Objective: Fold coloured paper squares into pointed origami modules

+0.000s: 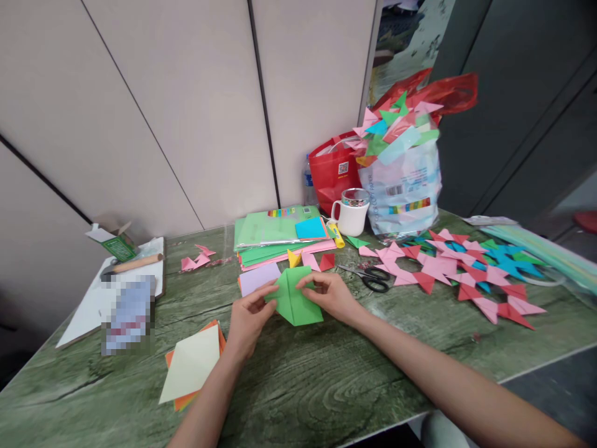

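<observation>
A green sheet of origami paper (pixel 298 302), creased down the middle and with its corners folded in, is held up above the table between both hands. My left hand (pixel 252 314) pinches its left edge between thumb and fingers. On the other side, my right hand (pixel 333 295) grips the upper right part, with fingertips on the paper's face. Just behind the green paper lie a lilac sheet (pixel 259 279) and small folded pieces in yellow (pixel 293 258), pink and red (pixel 327 262). Black-handled scissors (pixel 373 279) rest right of my right hand.
Pale and orange square sheets (pixel 191 364) lie at front left. A paper stack (pixel 275 230), a white mug (pixel 353 214) and a bag full of folded pieces (pixel 403 180) stand at the back. Pink, red and blue folded stars (pixel 436 264) spread over the right side. A clipboard (pixel 88 311) lies left.
</observation>
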Demonstrator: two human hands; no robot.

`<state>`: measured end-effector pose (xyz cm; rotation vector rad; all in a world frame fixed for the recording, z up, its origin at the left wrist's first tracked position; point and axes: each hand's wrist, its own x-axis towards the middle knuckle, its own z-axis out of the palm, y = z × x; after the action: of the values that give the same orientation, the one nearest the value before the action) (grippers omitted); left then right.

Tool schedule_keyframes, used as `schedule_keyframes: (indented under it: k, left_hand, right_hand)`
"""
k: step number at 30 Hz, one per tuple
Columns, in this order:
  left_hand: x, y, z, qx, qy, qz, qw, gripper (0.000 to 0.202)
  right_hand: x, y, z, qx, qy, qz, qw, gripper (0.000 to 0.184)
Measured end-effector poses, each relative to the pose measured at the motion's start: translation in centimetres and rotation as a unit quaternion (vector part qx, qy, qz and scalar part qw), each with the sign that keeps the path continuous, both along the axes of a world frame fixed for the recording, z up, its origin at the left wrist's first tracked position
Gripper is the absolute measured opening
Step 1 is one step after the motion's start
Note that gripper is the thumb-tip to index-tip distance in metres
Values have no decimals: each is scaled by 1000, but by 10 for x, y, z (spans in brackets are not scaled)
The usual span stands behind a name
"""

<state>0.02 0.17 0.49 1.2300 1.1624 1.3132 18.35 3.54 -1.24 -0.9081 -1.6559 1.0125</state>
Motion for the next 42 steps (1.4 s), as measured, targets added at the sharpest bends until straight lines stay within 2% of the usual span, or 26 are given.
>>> schedule_keyframes:
  k: [2, 5, 10, 13, 16, 20, 25, 31, 37, 42]
  left_hand:
    - [-1, 1, -1, 16, -30, 14, 999, 34]
    - [1, 0, -3, 11, -65, 6, 998, 41]
    - [6, -4, -7, -12, -17, -15, 1000, 41]
    - [9, -6, -8, -14, 1, -25, 1000, 40]
    - [9, -4, -8, -14, -31, -4, 999, 40]
    - [5, 0, -8, -27, -84, 30, 996, 38]
    - [3, 0, -6, -30, -105, 38, 993, 42]
    - [4, -1, -5, -30, -111, 23, 993, 46]
    - [6, -2, -3, -40, -128, 9, 991, 47]
    - [8, -3, -2, -45, -129, -1, 991, 49]
  right_hand:
    - [-1, -1, 0, -5, 3, -6, 1000, 13]
    - [-2, -1, -1, -9, 22, -52, 998, 14]
    - [-3, 1, -6, 26, 35, -94, 995, 16]
    - [-4, 0, -6, 32, 21, -82, 996, 14]
    - [-6, -4, -4, 25, 6, -60, 998, 15]
    - [-8, -9, -1, 19, 7, -3, 1000, 22]
    - [-9, -11, -3, -21, 37, 61, 997, 30]
    - [-8, -10, -7, -7, 9, 90, 996, 34]
    - [-6, -11, -4, 13, -7, 99, 995, 16]
    - [-6, -11, -1, 0, -9, 97, 995, 18]
